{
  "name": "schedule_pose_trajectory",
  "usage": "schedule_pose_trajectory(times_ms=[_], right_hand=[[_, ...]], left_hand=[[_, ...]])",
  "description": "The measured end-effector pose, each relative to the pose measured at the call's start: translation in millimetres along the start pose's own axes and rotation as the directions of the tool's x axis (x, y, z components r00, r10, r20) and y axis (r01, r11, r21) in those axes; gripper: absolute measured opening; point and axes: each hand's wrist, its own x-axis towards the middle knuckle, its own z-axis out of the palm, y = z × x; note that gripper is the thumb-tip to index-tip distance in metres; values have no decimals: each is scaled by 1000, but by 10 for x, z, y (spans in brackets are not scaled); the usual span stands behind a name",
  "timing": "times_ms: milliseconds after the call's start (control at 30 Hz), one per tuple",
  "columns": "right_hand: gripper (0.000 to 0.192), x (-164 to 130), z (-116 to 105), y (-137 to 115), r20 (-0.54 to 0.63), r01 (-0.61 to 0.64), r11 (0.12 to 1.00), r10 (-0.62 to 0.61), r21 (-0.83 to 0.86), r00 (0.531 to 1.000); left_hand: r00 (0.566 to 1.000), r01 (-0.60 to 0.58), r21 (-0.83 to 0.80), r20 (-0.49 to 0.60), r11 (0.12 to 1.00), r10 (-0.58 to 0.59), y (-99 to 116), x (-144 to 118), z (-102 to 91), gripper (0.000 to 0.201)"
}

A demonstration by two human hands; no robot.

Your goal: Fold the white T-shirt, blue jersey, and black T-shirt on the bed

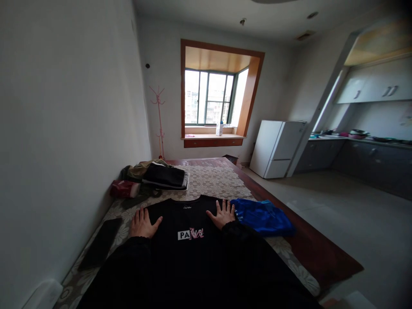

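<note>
A black T-shirt (189, 262) lies spread out on the table, its neckline away from me and a white and pink print on its chest. On its left shoulder area rests my left hand (143, 224), flat with the fingers spread. My right hand (222, 214) presses flat near the other shoulder, fingers apart too. Just right of that hand, a crumpled blue garment (265, 217) touches the shirt's edge. Dark sleeves cover both my forearms and blend with the shirt, so its lower part is hard to make out.
A patterned lace tablecloth (215, 180) covers part of the dark red table (325, 253). Folded clothes (165, 175) are stacked at the far left beside a red packet (125, 189). A flat dark object (101, 242) lies along the wall. Beyond stand a pink coat rack (159, 120) and white fridge (277, 148).
</note>
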Motion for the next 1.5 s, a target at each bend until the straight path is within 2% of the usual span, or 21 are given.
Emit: schedule_pose_trajectory(times_ms=[167, 300, 367, 433, 567, 733, 867, 1033, 1167, 1367, 1433, 1500], right_hand=[[103, 35, -33, 6, 39, 19, 1000, -19, -10, 999], [104, 89, -57, 2, 64, 52, 998, -51, -19, 997], [95, 116, -59, 7, 36, 125, 992, -126, 12, 991], [78, 135, -61, 33, -18, 261, 961, -260, 94, 965], [38, 147, -94, 133, -73, 489, 840, -486, 234, 871], [20, 171, -155, 212, -62, 581, 765, -590, 276, 805], [13, 212, -162, 231, -72, 556, 789, -558, 261, 827], [17, 189, -117, 197, -96, 491, 846, -482, 208, 871], [19, 169, -115, 142, -82, 498, 850, -491, 171, 867], [18, 316, -263, 161, -13, 565, 809, -571, 165, 821], [25, 387, -297, 187, -8, 553, 818, -559, 158, 829], [31, 441, -292, 213, -22, 500, 855, -502, 136, 864]], left_hand=[[1000, -4, -42, -19, 999, 4, 3, -4, -26, 92], [993, -121, -107, -31, 987, 118, -9, 3, -102, 54], [986, -164, -120, -32, 979, 162, -13, 7, -143, 39], [980, -199, -134, -26, 971, 197, -11, 9, -168, 34], [966, -257, -157, -2, 954, 260, 23, -8, -163, 36], [951, -296, -174, 39, 939, 307, 104, -68, -111, 37], [952, -293, -174, 38, 940, 304, 146, -94, -100, 32], [956, -286, -168, 19, 944, 293, 165, -99, -116, 33], [964, -263, -158, -2, 952, 267, 169, -108, -112, 38], [986, -164, -114, -42, 980, 160, 98, -65, -91, 50], [991, -133, -95, -41, 987, 130, 66, -40, -76, 60], [993, -117, -77, -35, 990, 114, 45, -19, -49, 68]])
